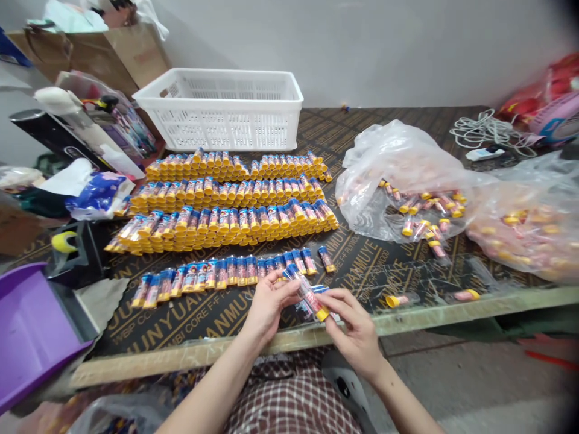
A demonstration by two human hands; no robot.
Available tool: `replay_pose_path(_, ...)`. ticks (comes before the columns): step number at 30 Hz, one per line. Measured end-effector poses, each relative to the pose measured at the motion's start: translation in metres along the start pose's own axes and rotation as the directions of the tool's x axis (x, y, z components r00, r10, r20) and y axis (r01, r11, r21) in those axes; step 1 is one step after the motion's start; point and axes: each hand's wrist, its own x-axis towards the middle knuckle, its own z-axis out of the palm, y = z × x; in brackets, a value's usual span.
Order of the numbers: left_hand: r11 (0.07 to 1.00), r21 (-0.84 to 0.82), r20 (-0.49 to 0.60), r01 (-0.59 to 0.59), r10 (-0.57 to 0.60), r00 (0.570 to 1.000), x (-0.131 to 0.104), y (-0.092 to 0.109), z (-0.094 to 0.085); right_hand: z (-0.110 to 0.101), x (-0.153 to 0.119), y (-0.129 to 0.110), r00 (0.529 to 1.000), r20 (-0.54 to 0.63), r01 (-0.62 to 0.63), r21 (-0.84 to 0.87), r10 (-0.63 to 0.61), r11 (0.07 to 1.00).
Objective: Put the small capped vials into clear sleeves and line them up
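At lower centre, we see the tube (309,296) held slantwise over the front of the table (154,328) by both hands: the fingers of the left hand (268,304) are closed on its blue upper end, those of the right hand (355,331) near its yellow lower end. We take this two-ended hold to steady so slim a cylinder. Left of centre, a row of tubes (221,274) lies side by side; behind it, stacked tubes (224,222) form three banks, presumably nested against rolling. At right, an open plastic bag (393,144) probably keeps its loose tubes (434,205) handy. At upper left of centre, a white basket (226,129) stands back, apparently out of the hands' way.
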Motion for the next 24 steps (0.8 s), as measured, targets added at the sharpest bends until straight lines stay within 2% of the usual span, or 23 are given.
replay_pose_path(5, 0.991, 0.124, 0.087, 0.041, -0.052, 0.995, -0.002, 0.006, -0.003, -0.003, 0.002, 0.004, 1.0, 0.021, 0.022, -0.044, -0.021, 0.999)
replay_pose_path(10, 0.991, 0.123, 0.093, 0.049, -0.061, 0.994, -0.003, 0.004, -0.002, -0.004, 0.005, 0.003, 0.996, 0.012, 0.093, -0.093, -0.092, 0.991)
replay_pose_path(14, 0.982, 0.159, 0.149, 0.101, -0.125, 0.981, -0.01, -0.003, 0.002, -0.005, 0.009, 0.003, 0.996, 0.02, 0.094, -0.108, -0.093, 0.99)
replay_pose_path(20, 0.972, 0.176, 0.168, 0.154, -0.184, 0.968, -0.019, -0.012, 0.006, -0.007, 0.012, 0.002, 0.981, 0.193, -0.02, 0.119, -0.003, 0.993)
replay_pose_path(24, 0.971, 0.178, 0.173, 0.16, -0.19, 0.966, -0.02, -0.011, 0.007, -0.005, 0.011, 0.004, 0.98, 0.196, -0.074, 0.232, 0.028, 0.97)
